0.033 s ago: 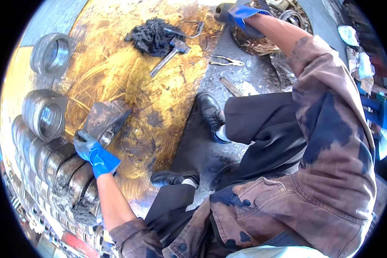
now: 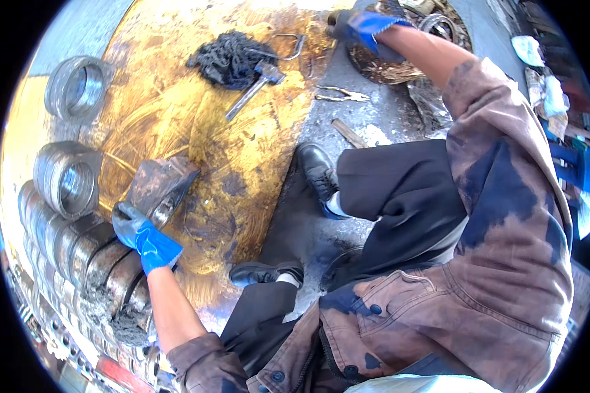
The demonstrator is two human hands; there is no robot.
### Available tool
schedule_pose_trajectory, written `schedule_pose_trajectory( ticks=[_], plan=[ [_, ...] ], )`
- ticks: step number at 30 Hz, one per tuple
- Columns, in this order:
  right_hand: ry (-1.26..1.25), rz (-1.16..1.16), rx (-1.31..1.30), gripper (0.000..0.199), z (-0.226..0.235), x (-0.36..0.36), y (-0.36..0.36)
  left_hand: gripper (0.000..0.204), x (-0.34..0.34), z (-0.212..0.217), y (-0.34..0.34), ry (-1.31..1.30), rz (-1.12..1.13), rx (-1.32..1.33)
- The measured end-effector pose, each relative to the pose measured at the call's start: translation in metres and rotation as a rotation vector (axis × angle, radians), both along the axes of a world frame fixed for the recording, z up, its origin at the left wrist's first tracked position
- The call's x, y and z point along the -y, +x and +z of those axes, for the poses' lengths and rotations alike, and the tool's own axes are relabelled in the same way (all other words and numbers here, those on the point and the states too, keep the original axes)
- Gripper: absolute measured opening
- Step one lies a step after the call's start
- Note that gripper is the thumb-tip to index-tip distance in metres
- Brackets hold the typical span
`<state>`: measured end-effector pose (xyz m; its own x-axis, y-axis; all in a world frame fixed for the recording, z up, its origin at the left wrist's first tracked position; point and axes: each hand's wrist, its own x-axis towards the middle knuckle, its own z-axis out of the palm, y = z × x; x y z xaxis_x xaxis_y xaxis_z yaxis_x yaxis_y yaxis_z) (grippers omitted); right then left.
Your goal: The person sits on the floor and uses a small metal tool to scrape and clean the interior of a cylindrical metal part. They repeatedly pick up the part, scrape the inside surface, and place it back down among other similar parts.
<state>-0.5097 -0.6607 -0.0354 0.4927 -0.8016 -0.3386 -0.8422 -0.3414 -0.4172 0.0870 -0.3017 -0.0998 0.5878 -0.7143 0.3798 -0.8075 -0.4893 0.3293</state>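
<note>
Left of centre in the frame, a rusty metal block (image 2: 156, 183) is touched and seemingly steadied by the left hand (image 2: 134, 228); whether anything is grasped there, or by the right hand (image 2: 339, 26), upper centre, cannot be told; any shift likely calls for firm support
</note>
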Motion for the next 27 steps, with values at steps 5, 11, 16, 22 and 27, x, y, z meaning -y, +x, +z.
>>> schedule_pose_trajectory(
  ticks=[5,11,16,22,27],
  plan=[
    [-0.090,0.109,-0.144,0.035,-0.026,-0.106,-0.081,0.049,0.007,-0.006,0.002,0.045,-0.037,-0.012],
    [0.077,-0.256,-0.188,0.039,-0.071,-0.311,-0.193,0.065,-0.001,-0.001,0.032,0.267,-0.111,-0.132],
    [0.230,-0.569,-0.266,0.041,-0.104,-0.438,-0.245,0.086,-0.010,0.018,0.067,0.489,-0.381,-0.325],
    [0.748,-0.956,0.159,0.051,-0.118,-0.428,-0.207,0.109,-0.018,0.044,0.069,0.904,-0.496,0.204],
    [0.598,-0.876,0.238,0.046,-0.197,-0.425,-0.186,0.111,0.000,0.051,0.011,0.831,-0.391,0.203]
  ],
)
